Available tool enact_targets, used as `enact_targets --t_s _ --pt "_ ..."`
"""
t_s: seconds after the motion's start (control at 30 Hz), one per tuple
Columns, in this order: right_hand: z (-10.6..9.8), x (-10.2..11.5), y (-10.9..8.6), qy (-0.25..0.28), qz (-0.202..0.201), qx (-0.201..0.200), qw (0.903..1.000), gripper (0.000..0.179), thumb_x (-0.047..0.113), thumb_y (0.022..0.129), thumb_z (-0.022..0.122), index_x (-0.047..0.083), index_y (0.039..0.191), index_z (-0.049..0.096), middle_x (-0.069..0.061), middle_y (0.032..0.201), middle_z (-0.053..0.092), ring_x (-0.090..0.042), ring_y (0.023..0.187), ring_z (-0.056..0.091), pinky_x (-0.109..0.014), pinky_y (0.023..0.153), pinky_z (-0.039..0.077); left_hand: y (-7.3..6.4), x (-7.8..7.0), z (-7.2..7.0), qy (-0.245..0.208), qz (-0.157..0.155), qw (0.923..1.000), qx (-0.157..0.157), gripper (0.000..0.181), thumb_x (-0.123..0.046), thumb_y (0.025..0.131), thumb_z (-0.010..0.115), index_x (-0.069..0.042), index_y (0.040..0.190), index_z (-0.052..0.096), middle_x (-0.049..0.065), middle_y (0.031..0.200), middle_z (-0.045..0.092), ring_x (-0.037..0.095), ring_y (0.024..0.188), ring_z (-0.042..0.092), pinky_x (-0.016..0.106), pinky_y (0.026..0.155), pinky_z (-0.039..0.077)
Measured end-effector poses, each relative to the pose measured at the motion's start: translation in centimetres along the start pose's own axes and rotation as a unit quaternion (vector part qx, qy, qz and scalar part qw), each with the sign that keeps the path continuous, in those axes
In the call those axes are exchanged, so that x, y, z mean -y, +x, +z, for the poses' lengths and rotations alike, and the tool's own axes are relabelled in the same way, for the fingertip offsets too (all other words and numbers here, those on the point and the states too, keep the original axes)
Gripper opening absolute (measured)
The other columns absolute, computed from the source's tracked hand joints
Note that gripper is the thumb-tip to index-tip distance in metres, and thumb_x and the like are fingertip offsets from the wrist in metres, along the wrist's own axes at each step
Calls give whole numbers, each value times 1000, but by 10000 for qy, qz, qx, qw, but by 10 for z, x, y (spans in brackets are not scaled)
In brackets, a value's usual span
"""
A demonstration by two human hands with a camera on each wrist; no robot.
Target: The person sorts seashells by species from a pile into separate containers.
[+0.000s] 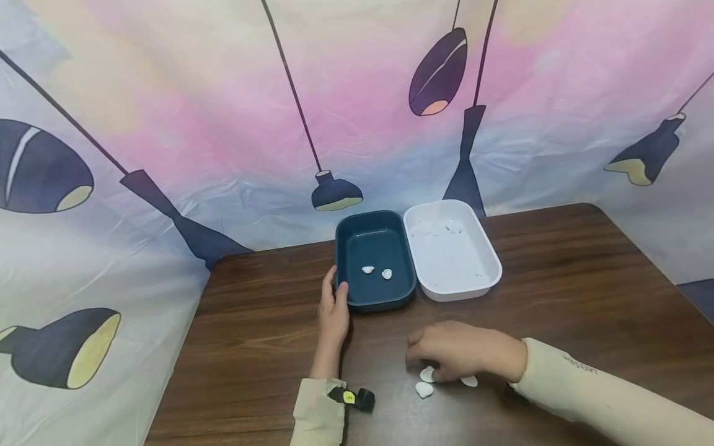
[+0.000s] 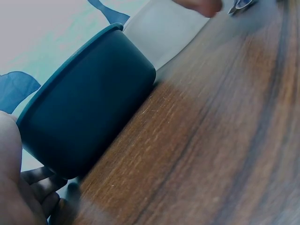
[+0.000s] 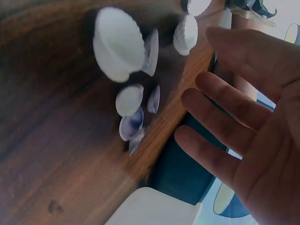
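My left hand (image 1: 333, 313) holds the left side of a dark teal tray (image 1: 376, 300) near its front corner, the thumb at the rim. In the left wrist view its fingers (image 2: 44, 183) bend around the tray's lower end. Two small white seashells (image 1: 387, 274) lie inside that tray. My right hand (image 1: 454, 350) hovers over several loose seashells (image 1: 424, 389) on the table. Seen from the right wrist, its fingers are spread and hold nothing. Those shells include a large white one (image 3: 117, 44), ridged ones (image 3: 186, 35) and small purplish ones (image 3: 131, 123).
A white tray (image 1: 454, 260) stands against the teal tray's right side, with small dark specks in it. Both sit on a brown wooden table (image 1: 268, 334) near its back edge. A patterned cloth (image 1: 223, 111) hangs behind. A black strap (image 1: 357, 398) circles the left wrist.
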State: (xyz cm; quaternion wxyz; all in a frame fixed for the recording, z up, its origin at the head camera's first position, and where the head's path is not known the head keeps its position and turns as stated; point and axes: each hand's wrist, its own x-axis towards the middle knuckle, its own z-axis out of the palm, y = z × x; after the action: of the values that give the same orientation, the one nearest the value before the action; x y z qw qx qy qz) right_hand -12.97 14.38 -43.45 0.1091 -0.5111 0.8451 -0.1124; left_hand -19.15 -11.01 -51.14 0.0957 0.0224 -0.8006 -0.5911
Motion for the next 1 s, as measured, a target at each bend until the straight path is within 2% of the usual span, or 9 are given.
enact_targets --t_s 0.23,0.7,1.0 --pt "7 3 2 463 338 354 9977 39 2 72 87 24 102 78 14 97 67 2 79 55 -20 70 49 -1 -1 -1 -25 -8 10000 0 49 -28 114 45 -23 163 39 12 167 39 37 154 34 64 121 27" --pt "10 7 4 472 430 509 9967 37 1 70 90 23 100 83 14 94 70 2 86 62 -20 76 53 1 -1 -1 -87 25 10000 10 49 -26 114 45 -21 163 39 12 166 40 36 154 35 63 122 27" --pt "10 4 4 199 303 404 9985 32 1 76 87 22 100 83 13 96 71 -1 87 65 -21 74 54 1 0 -1 -82 2 10000 9 50 -24 114 46 -17 163 39 14 166 41 38 154 35 65 121 27"
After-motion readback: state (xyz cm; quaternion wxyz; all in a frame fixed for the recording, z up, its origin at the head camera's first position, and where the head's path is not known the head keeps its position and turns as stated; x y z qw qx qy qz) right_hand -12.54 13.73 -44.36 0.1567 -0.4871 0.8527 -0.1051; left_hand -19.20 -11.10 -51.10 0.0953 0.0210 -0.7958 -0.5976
